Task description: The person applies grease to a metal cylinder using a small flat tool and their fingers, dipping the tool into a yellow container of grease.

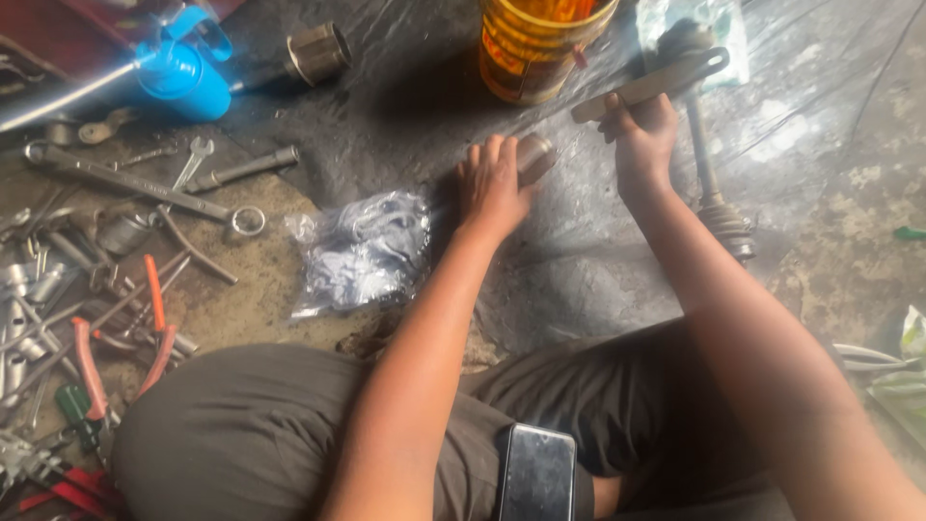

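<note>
Left hand (492,183): palm down on the black plastic sheet (405,125), fingers bent around a short metal cylinder (533,157) that rests on the sheet at mid-scene; the cylinder's far end shows past the fingertips.

Right hand (641,140): fingers closed around a flat metal bar (651,85), raised just right of the cylinder; the bar runs up and right to a looped end.

Axle shaft (707,159): thin rod lying on the sheet behind the right hand, ribbed boot end (728,224) nearer, other end far, under the bar's loop.

Amber plastic bucket (535,43): far centre, standing on the sheet.

Clear plastic bag (362,253): dark contents, just left of the left wrist.

Blue jug (183,68): far left, beside a metal socket-like fitting (316,53).

Loose tools, left side on the bare ground: long wrench (135,183), spanners, red-handled pliers (154,333), green-handled screwdriver (75,410), assorted small metal parts, too blurred to name.

Phone (536,473): dark screen up, on the person's lap, near centre.
</note>
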